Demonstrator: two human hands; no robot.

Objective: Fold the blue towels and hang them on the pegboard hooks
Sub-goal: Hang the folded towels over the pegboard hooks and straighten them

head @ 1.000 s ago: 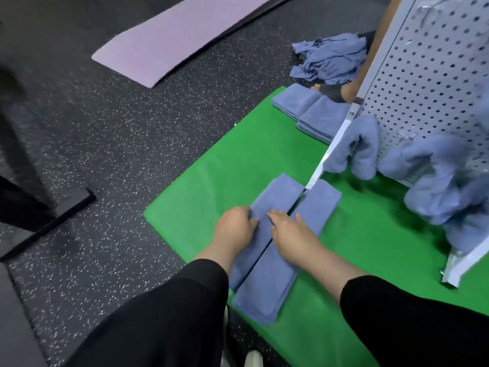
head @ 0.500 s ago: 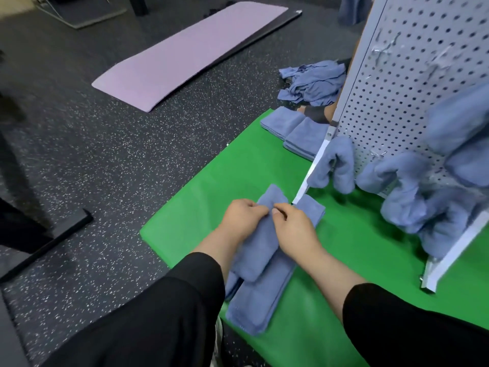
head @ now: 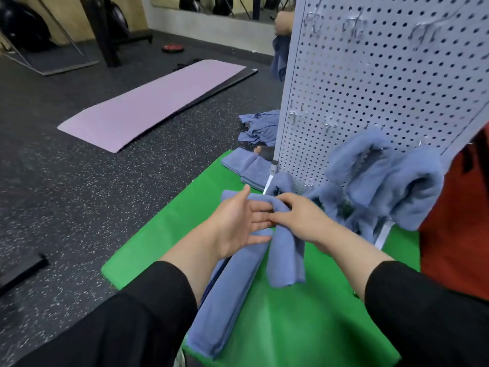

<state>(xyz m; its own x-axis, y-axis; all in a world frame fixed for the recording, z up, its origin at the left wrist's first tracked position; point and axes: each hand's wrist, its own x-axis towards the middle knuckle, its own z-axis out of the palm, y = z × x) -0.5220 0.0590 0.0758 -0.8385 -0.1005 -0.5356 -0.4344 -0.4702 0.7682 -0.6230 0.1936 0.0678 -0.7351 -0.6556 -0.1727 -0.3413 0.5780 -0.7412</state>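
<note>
A folded blue towel (head: 287, 258) hangs doubled over above the green mat (head: 304, 327). My right hand (head: 301, 221) grips it at the fold. My left hand (head: 238, 223) is beside it, fingers straight, touching the towel's top. A second folded blue towel (head: 227, 300) lies flat on the mat under my left forearm. The white pegboard (head: 370, 88) stands just beyond, with several blue towels (head: 383, 181) hung on its lower hooks. Bare hooks (head: 295, 116) show higher up.
More folded blue towels (head: 246, 165) lie at the mat's far edge, and a crumpled blue pile (head: 258, 127) sits on the dark floor behind. A purple mat (head: 150, 104) lies at the left. Another person's hand (head: 283, 23) shows behind the pegboard. Something red (head: 455, 229) is at the right.
The towel has been lifted off the mat and now hangs doubled from my right hand. My left hand has opened. The view has tilted up toward the pegboard.
</note>
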